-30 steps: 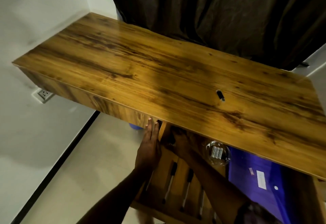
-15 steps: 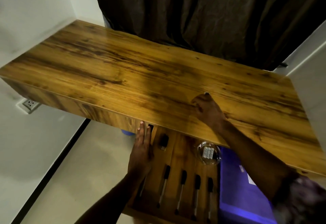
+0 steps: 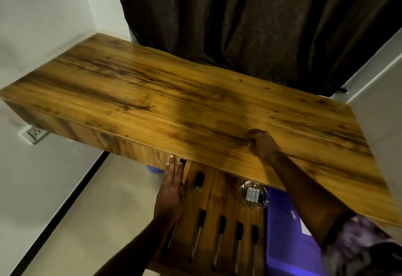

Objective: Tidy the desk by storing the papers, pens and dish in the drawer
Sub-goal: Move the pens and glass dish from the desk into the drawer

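Fingers [image 3: 252,137] curled under into a fist, the right hand [image 3: 262,143] rests knuckles-down on the wooden surface [image 3: 152,101], near its front edge. Whether anything is enclosed in that fist is hidden. Its forearm runs back over the front edge to a patterned sleeve [image 3: 359,243] at the lower right.

The left hand [image 3: 170,191] lies flat with straight fingers held together against the left side of the open drawer [image 3: 226,199]. Its fingertips reach up to the surface's front face.

The drawer stands pulled out beneath the front edge. Just beside the left hand, toward the back of the drawer, lies a short black item [image 3: 199,181]; what it is cannot be told. Nearer the camera, four pens [image 3: 218,238] lie side by side in a row, dark ends pointing toward the surface, apart from one another. A glass dish [image 3: 254,195] sits to the right of the black item, partly under the front edge, with three small white cylinders [image 3: 252,195] inside it. To the right of the dish and pens lies a purple folder [image 3: 282,232], partly covered by the right forearm.

Behind the surface hangs a dark curtain [image 3: 261,25]. On the white wall at the left sits a wall socket [image 3: 37,133], above a pale floor [image 3: 87,210].
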`<control>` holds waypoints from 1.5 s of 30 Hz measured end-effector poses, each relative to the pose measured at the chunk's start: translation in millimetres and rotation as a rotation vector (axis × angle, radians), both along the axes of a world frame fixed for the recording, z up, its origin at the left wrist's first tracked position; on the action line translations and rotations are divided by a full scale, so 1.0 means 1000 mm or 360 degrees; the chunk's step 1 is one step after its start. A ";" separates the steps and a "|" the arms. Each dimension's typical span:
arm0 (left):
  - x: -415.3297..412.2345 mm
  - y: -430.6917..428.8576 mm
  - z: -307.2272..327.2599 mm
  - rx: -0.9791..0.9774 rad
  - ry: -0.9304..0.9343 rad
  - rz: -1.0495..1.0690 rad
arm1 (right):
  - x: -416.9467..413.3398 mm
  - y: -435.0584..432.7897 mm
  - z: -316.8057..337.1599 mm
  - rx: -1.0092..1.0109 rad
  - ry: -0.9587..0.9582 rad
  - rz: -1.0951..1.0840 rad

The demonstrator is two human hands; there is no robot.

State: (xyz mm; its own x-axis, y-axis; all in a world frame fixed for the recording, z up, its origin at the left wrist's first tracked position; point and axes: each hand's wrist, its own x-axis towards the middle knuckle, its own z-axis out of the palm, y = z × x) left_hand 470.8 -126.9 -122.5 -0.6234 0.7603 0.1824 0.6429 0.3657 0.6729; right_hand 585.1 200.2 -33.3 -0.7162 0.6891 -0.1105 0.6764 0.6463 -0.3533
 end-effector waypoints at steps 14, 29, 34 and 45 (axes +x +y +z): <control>0.001 0.001 0.001 0.0025 -0.0040 0.0031 | 0.034 -0.059 0.007 -0.0149 -0.0135 -0.0032; 0.004 0.000 0.007 -0.0024 -0.0103 0.0051 | 0.040 -0.138 0.005 -0.0474 -0.0034 0.0595; 0.003 -0.001 0.008 -0.0096 -0.0135 0.0053 | 0.037 -0.159 -0.052 -0.0396 -0.0509 0.0677; 0.002 0.000 0.003 -0.0160 -0.0162 0.0083 | 0.013 -0.147 -0.091 -0.0180 -0.0499 0.0384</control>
